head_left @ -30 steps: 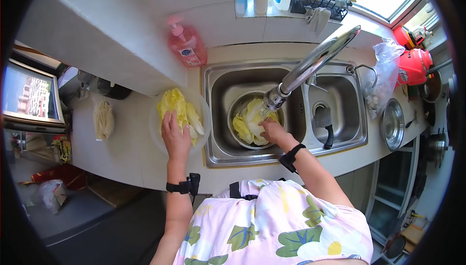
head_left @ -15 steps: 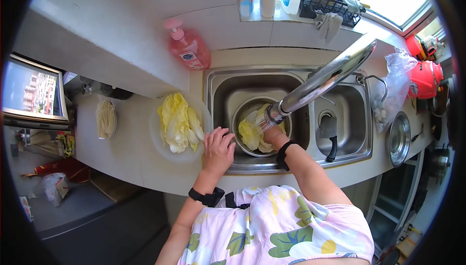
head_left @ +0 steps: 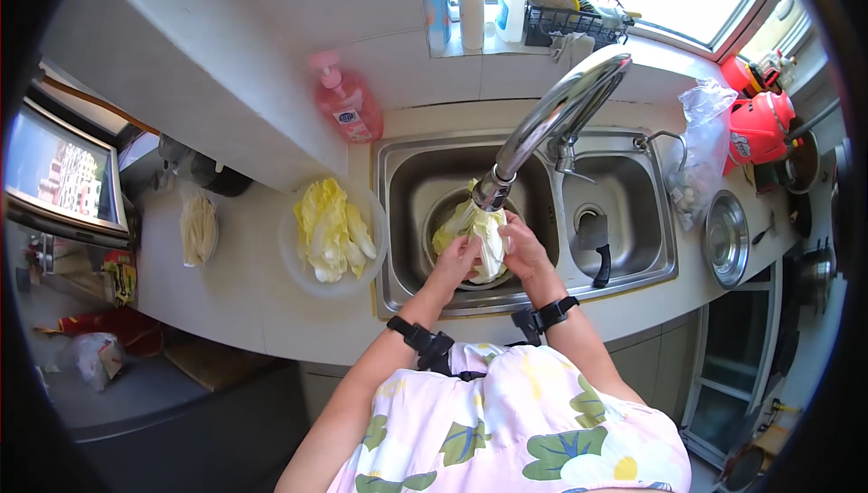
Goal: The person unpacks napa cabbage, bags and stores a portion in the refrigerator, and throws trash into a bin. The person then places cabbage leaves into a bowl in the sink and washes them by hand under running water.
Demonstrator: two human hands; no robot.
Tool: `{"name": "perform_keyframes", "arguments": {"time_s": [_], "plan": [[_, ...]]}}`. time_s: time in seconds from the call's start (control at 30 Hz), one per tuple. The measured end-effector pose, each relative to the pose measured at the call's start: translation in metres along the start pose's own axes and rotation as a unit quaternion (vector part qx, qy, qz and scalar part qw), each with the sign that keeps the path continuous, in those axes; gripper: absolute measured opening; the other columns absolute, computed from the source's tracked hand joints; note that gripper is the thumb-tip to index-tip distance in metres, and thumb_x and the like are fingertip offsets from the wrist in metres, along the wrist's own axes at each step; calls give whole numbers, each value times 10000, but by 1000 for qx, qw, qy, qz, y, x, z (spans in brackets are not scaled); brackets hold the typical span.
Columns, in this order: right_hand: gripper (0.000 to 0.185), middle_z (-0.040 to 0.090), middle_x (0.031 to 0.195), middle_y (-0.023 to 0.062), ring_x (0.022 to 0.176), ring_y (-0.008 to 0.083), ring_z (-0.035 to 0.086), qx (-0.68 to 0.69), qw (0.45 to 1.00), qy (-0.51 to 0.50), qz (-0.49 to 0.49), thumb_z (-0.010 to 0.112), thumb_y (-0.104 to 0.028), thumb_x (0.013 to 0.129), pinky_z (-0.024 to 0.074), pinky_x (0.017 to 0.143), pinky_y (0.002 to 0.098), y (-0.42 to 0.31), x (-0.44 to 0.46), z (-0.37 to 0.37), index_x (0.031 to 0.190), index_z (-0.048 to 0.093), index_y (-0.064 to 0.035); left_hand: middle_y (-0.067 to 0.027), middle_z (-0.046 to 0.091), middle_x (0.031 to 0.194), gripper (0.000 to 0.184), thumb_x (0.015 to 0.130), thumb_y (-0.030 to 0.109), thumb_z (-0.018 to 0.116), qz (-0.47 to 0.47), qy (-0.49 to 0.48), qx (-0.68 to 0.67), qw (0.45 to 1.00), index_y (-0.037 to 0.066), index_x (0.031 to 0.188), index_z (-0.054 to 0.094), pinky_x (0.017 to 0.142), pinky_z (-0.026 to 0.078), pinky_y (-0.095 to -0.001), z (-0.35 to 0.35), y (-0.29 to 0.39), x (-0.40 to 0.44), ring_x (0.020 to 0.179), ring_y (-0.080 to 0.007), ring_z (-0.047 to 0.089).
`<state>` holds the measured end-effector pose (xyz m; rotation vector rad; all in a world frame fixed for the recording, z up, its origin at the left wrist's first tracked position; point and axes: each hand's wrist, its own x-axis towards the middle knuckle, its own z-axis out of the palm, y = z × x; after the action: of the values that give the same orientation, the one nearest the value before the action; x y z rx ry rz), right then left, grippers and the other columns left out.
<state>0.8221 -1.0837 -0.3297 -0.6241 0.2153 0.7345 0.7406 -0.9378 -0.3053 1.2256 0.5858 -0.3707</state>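
Under the chrome faucet (head_left: 533,136), a pale cabbage leaf (head_left: 490,249) is held between my two hands. My left hand (head_left: 457,262) grips its left side, and my right hand (head_left: 526,251) has the right side. Just below them, a round metal bowl (head_left: 434,213) stands in the left basin of the steel sink (head_left: 398,177); more yellow-green leaves show in it, partly covered by my hands. Left of the sink, a translucent plate (head_left: 348,287) carries a pile of yellow-white cabbage leaves (head_left: 327,231).
A cleaver (head_left: 594,235) lies in the right basin. A pink soap bottle (head_left: 348,104) stands behind the plate. To the right are a metal lid or dish (head_left: 726,240), a plastic bag (head_left: 698,163) and a red container (head_left: 758,127). Packaged white strands (head_left: 198,226) lie far left.
My left hand has left the sink's edge and moved right, over the bowl. My right hand has come up out of the bowl, and both now hold a leaf. The view has shifted slightly.
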Motion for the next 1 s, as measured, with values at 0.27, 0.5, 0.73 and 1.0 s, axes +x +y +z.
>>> {"name": "perform_keyframes", "arguments": {"time_s": [0.27,0.5,0.73,1.0], "plan": [[348,547,1107,96,1004,171,540,-247,959,36,-131,522,-144,851,427,918,305,7,-27,41,1168,481,-5,-57,626,1045,260,985,264,462,14,-89,-106,990,88,1163,534,782,559,-371,10,12,-10,942,-185,639],[264,595,989,52,961,122,529,-299,937,109,-142,491,-217,895,416,864,271,29,-26,48,1048,582,-22,-39,635,1052,251,941,102,483,104,23,-84,991,62,1178,557,774,524,-282,-8,13,-12,932,-142,634],[234,624,962,-15,861,71,576,-317,943,61,-82,581,-204,902,471,751,252,41,-31,54,1081,610,-56,-46,628,1071,302,888,120,620,178,62,-66,980,39,1172,557,805,486,-272,-23,22,-22,935,-129,608],[289,628,1007,-8,907,97,588,-285,956,65,-19,581,-262,912,493,762,270,31,-43,59,1143,623,-92,-55,635,1051,396,768,64,745,222,89,-27,971,11,1115,561,822,495,-281,-26,23,-25,936,-131,610]]}}
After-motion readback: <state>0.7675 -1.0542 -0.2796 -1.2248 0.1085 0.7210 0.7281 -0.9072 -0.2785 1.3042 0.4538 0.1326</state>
